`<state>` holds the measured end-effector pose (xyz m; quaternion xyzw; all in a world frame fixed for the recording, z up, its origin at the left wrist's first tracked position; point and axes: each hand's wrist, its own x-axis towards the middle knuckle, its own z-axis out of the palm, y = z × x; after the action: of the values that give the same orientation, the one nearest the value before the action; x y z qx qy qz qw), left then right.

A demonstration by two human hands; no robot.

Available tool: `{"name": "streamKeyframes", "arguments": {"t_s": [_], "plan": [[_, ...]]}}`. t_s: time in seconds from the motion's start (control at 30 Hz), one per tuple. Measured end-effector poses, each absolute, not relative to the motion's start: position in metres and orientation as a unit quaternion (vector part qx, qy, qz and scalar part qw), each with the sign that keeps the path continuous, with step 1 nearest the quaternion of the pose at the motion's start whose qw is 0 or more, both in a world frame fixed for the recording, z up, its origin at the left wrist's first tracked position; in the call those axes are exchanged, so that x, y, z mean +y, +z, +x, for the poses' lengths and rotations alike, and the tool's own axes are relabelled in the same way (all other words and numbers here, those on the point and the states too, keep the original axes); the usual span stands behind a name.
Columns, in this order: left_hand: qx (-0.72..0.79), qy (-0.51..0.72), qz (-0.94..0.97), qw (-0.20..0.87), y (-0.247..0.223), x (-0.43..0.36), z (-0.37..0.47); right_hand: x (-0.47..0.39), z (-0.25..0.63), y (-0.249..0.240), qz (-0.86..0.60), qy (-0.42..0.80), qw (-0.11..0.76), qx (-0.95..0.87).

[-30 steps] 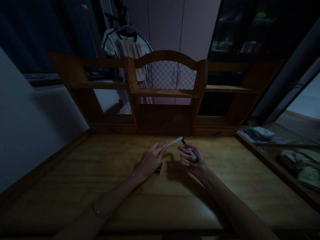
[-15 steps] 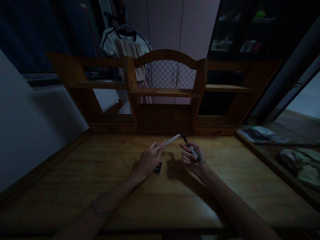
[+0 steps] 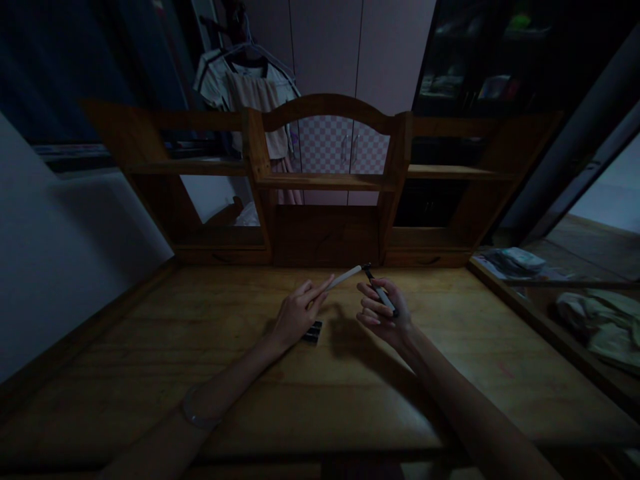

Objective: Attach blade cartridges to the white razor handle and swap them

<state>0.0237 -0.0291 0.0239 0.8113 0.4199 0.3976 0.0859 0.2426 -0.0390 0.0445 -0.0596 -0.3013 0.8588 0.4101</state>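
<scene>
Between its thumb and fingers, my left hand (image 3: 299,313) pinches a thin white stick (image 3: 345,276) that points up and to the right. My right hand (image 3: 384,310) is closed around a slim tool with a grey and black handle (image 3: 384,298) and a small dark head (image 3: 367,267). The stick's far tip meets or nearly meets that head; whether they touch cannot be told. A small black item with light stripes (image 3: 313,332) lies on the wooden desk (image 3: 225,393), partly behind my left hand.
A wooden shelf unit (image 3: 327,181) stands along the desk's back edge. To the right lie a plastic-wrapped packet (image 3: 523,260) and crumpled cloth (image 3: 600,327). Clothes (image 3: 255,87) hang behind the shelf, and a white wall (image 3: 75,253) borders the left.
The camera view has shifted slightly. Both hands keep their holds, and the tool's head and the stick's tip remain close together, with the stick slightly less steep.
</scene>
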Motion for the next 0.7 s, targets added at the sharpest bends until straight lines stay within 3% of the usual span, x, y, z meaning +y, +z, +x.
{"name": "streamKeyframes", "arguments": {"t_s": [0.47,0.7], "plan": [[0.430,0.393,0.810,0.066,0.0260,-0.0326,0.0245,-0.0336,0.2422,0.0426,-0.128,0.874,0.319,-0.345],[0.446,0.379,0.809,0.054,0.0267,-0.0336,0.0254,-0.0337,0.2396,0.0416,-0.176,0.867,0.324,-0.334]]}}
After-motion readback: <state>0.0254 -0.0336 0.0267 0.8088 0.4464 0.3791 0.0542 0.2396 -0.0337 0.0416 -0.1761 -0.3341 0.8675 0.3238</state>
